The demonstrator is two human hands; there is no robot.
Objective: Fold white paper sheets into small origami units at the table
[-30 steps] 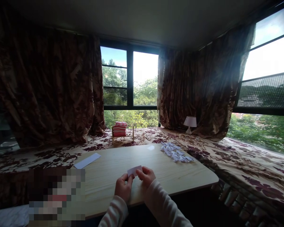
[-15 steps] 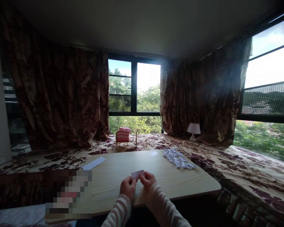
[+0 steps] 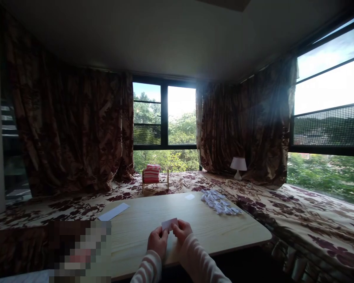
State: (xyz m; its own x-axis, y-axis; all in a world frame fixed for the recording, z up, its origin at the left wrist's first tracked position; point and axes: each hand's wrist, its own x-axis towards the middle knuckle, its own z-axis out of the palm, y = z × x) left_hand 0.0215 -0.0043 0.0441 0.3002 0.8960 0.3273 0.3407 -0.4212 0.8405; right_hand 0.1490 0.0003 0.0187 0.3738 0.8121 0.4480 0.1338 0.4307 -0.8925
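Note:
A small piece of white paper [image 3: 169, 224] is held up between my two hands, just above the near part of the wooden table [image 3: 141, 243]. My left hand [image 3: 157, 241] pinches its left side, thumb on the near face. On the right side, my right hand [image 3: 183, 231] grips the same paper between thumb and fingers. Several folded white paper pieces [image 3: 220, 202] lie in a cluster at the table's far right. One small flat paper [image 3: 189, 197] rests by the far edge, and a longer white strip [image 3: 114, 212] lies at the far left.
Past the table, a floral-covered ledge [image 3: 179, 179] runs under the windows. On it stand a small rack [image 3: 167, 181] with folded striped cloths [image 3: 152, 173] and a white lamp [image 3: 238, 164]. A pixelated patch covers the table's left end.
The view has tilted up slightly, so the table sits lower in the picture. Both hands keep hold of the paper, which is now tilted a little more, its right end higher.

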